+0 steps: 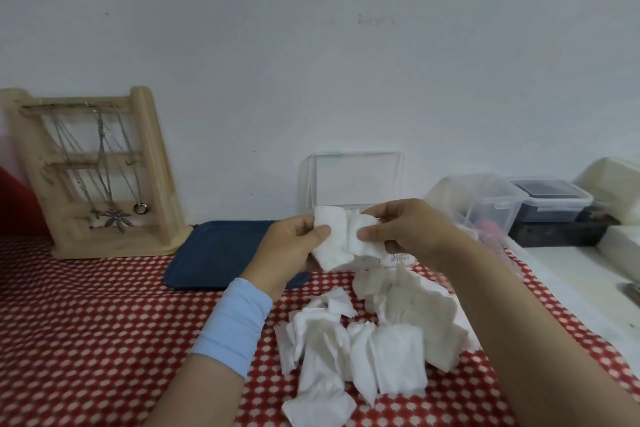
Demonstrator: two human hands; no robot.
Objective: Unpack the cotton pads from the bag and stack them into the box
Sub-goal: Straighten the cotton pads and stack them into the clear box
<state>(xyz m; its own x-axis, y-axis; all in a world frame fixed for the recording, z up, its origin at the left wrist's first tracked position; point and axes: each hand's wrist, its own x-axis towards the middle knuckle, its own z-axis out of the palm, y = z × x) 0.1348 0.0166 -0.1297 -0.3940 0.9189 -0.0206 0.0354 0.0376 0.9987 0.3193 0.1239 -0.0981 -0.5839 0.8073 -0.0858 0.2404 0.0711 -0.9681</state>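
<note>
**Hands.** The left hand comes in from 7 o'clock, with a pale blue cuff round the wrist. The right hand comes in from 4 o'clock on a bare forearm. Both are raised above the table and meet near the middle of the view. Between them is a bunch of cotton pads, white, square and slightly crumpled. Each hand pinches the bunch with the thumb flat on the near face and the fingers curled behind. The left hand holds the 9 o'clock edge and the right hand the 3 o'clock edge.

**Task items.** The clear plastic box stands at 12 o'clock of the hands, against the wall, with its lid upright. Its base is mostly hidden behind the held bunch. The loose pads lie in a scattered heap at 6 o'clock of the hands, on the red chequered cloth.

**Writing.**
- A white barcode label shows just under the right hand. Its digits are too small to read, and what it is stuck to cannot be told.
- A faint scribble on the wall at 12 o'clock is illegible.

**Surroundings.**
- A blue tray lies at 9 o'clock of the left hand.
- A wooden jewellery stand hung with chains stands further out at 9 o'clock.
- Clear storage containers sit at 3 o'clock.
</note>
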